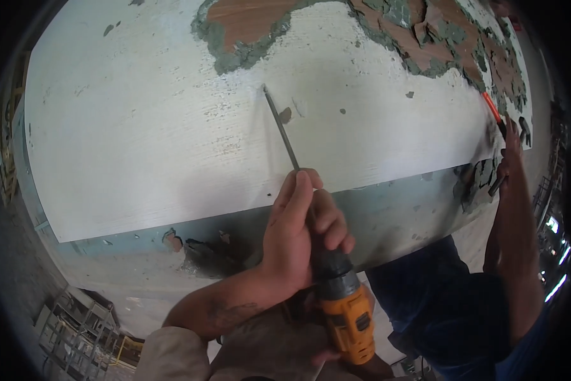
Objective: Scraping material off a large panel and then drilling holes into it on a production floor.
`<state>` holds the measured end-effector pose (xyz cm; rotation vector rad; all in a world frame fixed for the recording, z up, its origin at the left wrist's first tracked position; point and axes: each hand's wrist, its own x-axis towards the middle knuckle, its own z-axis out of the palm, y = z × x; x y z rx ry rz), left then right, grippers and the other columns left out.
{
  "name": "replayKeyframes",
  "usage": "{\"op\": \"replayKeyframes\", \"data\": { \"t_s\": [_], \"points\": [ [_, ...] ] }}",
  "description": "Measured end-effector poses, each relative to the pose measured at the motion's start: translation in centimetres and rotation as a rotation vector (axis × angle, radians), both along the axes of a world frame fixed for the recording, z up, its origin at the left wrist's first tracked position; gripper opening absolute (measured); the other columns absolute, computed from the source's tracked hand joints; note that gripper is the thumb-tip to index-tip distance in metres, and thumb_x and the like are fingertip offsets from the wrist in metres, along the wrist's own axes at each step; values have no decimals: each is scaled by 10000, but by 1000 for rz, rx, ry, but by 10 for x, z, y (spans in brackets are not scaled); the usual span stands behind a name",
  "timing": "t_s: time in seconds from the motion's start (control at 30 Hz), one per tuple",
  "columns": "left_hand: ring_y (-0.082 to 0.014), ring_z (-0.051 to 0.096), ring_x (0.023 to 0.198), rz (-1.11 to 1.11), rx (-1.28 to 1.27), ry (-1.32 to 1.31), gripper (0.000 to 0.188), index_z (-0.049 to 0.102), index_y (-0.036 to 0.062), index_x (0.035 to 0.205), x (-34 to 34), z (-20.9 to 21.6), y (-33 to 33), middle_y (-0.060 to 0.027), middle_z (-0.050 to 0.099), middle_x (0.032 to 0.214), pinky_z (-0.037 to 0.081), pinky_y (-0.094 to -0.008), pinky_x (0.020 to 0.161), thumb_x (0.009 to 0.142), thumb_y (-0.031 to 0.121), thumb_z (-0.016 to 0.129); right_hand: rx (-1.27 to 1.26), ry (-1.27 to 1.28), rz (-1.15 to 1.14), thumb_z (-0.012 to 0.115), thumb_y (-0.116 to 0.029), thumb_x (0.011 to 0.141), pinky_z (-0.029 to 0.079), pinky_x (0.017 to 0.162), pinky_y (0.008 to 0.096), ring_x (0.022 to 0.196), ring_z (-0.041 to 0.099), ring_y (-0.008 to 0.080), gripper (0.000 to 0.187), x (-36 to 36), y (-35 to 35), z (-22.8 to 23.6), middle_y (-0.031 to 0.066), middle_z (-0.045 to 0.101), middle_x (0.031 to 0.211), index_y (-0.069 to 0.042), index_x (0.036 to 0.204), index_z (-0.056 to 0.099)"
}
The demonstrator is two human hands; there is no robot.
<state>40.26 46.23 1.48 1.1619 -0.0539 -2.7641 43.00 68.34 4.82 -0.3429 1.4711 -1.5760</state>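
Note:
My left hand (293, 219) is closed around a long thin metal rod (280, 130), thumb and fingers wrapped near its lower part. The rod's far tip rests on or just above a white board (146, 140); which of the two I cannot tell. Below that hand is an orange and black power drill (348, 314), its chuck end in line with the rod. How the rod joins the drill is hidden by my fingers. My right hand (325, 357) grips the drill from beneath, mostly hidden by its body.
Green-grey coating (238, 60) flakes off brown patches (247, 22) along the board's far side. A pale blue-green edge (387, 206) runs below it. At the right, a co-worker's hand (513, 149) is beside an orange-ended tool (491, 106) and a hammer (525, 130). Metal frames (76, 336) stand lower left.

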Motion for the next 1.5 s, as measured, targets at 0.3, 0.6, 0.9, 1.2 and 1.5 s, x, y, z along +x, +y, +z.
{"op": "replayKeyframes", "data": {
  "t_s": [0.3, 0.6, 0.9, 1.2, 1.5],
  "points": [
    [-240, 588, 539, -204, -216, 40, 469, 363, 161, 883, -17, -22, 15, -93, 506, 621, 555, -440, 579, 1113, 566, 302, -6, -625, -307, 638, -622, 971, 436, 765, 322, 788, 527, 146, 649, 19, -28, -11, 23, 511, 785, -61, 1247, 466],
    [-224, 541, 493, -183, -220, -96, 483, 348, 173, 836, -23, -15, 11, -65, 458, 577, 540, -432, 560, 1112, 568, 307, 29, -519, -305, 476, -847, 901, 424, 746, 325, 708, 486, 133, 821, 23, -49, -12, 8, 471, 760, -79, 1189, 450],
    [-228, 554, 492, -192, -241, -25, 500, 335, 133, 852, -8, -24, 8, -94, 484, 601, 547, -403, 540, 1116, 553, 278, -78, -300, -261, 627, -711, 922, 502, 671, 321, 719, 589, 155, 816, 42, -19, -61, 71, 592, 1029, -72, 1375, 400],
    [-202, 511, 473, -230, -295, -64, 516, 334, 184, 817, -12, -27, 2, -45, 423, 561, 522, -414, 550, 1104, 607, 259, -121, -326, -197, 635, -722, 909, 493, 648, 308, 712, 599, 147, 822, 42, -20, -79, 59, 601, 983, -52, 1344, 439],
    [-202, 513, 478, -247, -289, -79, 525, 339, 187, 814, -15, -28, -7, -45, 422, 559, 520, -421, 551, 1098, 620, 253, -80, -375, -228, 664, -678, 922, 479, 704, 300, 720, 578, 143, 749, 35, -38, -70, 58, 597, 949, -48, 1290, 493]
  ]
}}
